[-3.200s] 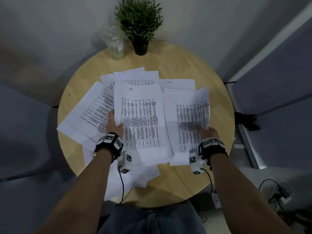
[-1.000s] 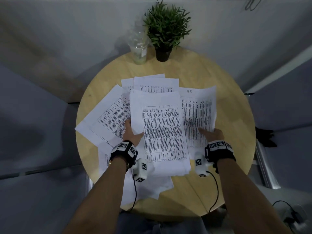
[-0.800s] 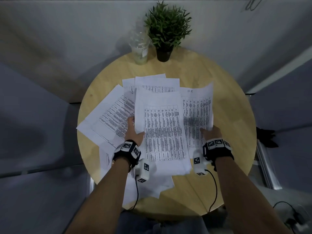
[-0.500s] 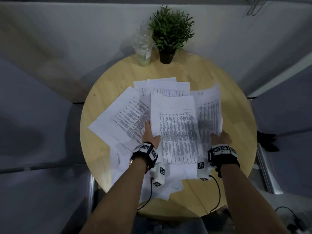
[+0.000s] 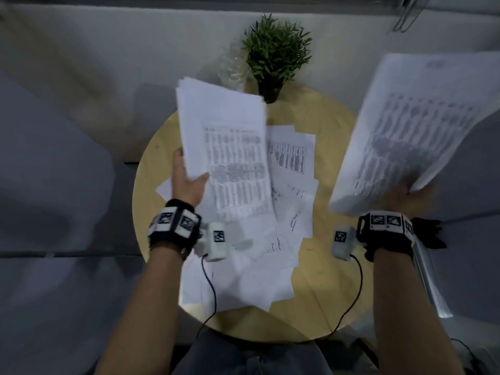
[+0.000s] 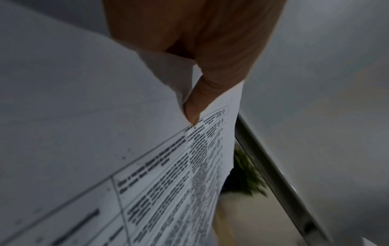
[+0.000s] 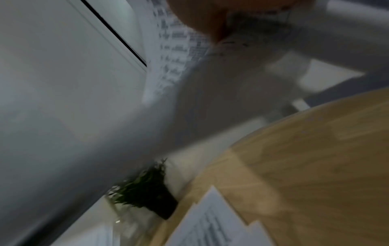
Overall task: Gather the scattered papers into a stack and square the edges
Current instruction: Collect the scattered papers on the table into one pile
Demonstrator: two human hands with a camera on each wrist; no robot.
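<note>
Head view: my left hand [image 5: 189, 182] grips a bundle of sheets [image 5: 224, 147] lifted off the round table [image 5: 332, 280], thumb on top, at about 10 o'clock. My right hand [image 5: 405, 197] holds a second bundle [image 5: 411, 139] raised at 2 o'clock, off the table's edge. Loose papers [image 5: 257, 266] lie overlapping at the table's centre and 6 o'clock. A potted plant [image 5: 276, 55] stands at 12 o'clock.

Left wrist view: my thumb [image 6: 195, 103] pinches the printed sheets [image 6: 168, 183].

Right wrist view: blurred; fingers [image 7: 202, 16] curl on paper [image 7: 174, 55].
</note>
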